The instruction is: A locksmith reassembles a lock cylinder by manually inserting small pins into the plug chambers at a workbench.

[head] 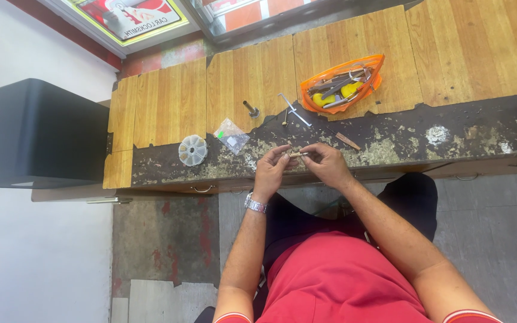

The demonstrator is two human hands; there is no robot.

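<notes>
Pinching the small brass cylinder (295,154) between left hand (270,169) and right hand (325,164) fingertips, I judge a slackened grip could drop it off the bench edge (222,179) beneath my fingers.

Red short-sleeved shirt (342,281) with white-trimmed cuffs, dark trousers (414,203), and 1 silver wristwatch (255,204).

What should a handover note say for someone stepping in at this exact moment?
Left hand and right hand: both pinch one small brass-coloured cylinder between them, just above the worn bench edge.
On the bench: round clear parts box and small plastic bag to the left; metal pin and bent metal tool ahead; orange pouch of tools further back right.
Done: cylinder picked up.
Left: cannot tell from this view.
</notes>
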